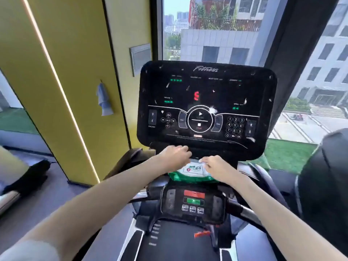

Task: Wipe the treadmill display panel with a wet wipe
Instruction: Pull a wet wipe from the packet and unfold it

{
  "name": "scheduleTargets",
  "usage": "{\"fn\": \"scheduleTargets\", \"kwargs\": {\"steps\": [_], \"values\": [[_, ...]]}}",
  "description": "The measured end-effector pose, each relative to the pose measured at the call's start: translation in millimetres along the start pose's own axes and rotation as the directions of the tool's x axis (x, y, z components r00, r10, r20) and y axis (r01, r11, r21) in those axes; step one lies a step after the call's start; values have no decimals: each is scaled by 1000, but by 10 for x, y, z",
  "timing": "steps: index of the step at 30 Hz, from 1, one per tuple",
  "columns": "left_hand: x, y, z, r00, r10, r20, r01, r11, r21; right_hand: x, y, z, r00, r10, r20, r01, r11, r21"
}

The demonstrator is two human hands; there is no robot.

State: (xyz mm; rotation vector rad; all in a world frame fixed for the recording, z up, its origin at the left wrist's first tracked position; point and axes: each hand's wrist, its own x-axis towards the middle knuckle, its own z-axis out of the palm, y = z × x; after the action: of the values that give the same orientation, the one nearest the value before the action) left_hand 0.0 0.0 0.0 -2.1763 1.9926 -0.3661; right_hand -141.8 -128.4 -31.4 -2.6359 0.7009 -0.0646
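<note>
The black treadmill display panel [206, 104] stands in front of me, speckled with white bits and a white smear near its centre ring. Below it, on the console ledge, lies a green and white wet wipe pack [192, 171]. My left hand [174, 157] rests on the pack's left top edge with its fingers curled over it. My right hand [216, 167] is on the pack's right side, and its fingertips pinch at the white opening on top. No loose wipe is in view.
A lower control pad [194, 203] with red and green buttons sits under the pack, between two handlebars. A yellow wall [71, 87] with a hanging blue cloth [103, 100] is to the left. Large windows are behind, and another dark machine [327, 176] is at right.
</note>
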Motion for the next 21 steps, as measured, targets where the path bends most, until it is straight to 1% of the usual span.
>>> {"fn": "scheduleTargets", "kwargs": {"steps": [1, 2, 4, 5, 8, 11, 12, 14, 17, 19, 21], "values": [[89, 69, 73, 998, -10, 58, 11, 1000, -18, 67, 79, 58, 1000, 10, 26, -10, 1000, 3], [176, 121, 160, 996, -12, 89, 17, 999, -51, 122, 158, 98, 999, 12, 49, -14, 999, 29], [289, 222, 354, 988, -6, 157, 23, 994, -104, 191, 253, 239, 992, 16, 122, -17, 1000, 4], [344, 242, 435, 980, -13, 198, 38, 992, -123, 244, 303, 311, 992, 6, 129, -6, 1000, -2], [466, 235, 674, 970, -4, 242, 41, 988, -149, 299, 348, 379, 994, -29, 103, 30, 999, -11], [501, 238, 831, 959, -1, 285, 67, 972, -223, 354, 439, 467, 995, -76, 61, 78, 997, -22], [519, 236, 860, 960, -1, 282, 74, 966, -247, 352, 438, 453, 994, -85, 64, 88, 995, -40], [553, 237, 877, 961, -9, 277, 77, 969, -234, 399, 472, 457, 994, -89, 58, 92, 995, -46], [581, 217, 950, 961, 29, 274, 11, 989, -144, 450, 502, 468, 999, -37, 24, 37, 999, -5], [559, 204, 992, 959, 111, 259, -90, 992, -92, 451, 498, 494, 999, -38, 11, 39, 999, -10], [511, 182, 1009, 961, 190, 202, -191, 982, -17, 452, 480, 528, 1000, -28, 3, 28, 999, -44]]}}
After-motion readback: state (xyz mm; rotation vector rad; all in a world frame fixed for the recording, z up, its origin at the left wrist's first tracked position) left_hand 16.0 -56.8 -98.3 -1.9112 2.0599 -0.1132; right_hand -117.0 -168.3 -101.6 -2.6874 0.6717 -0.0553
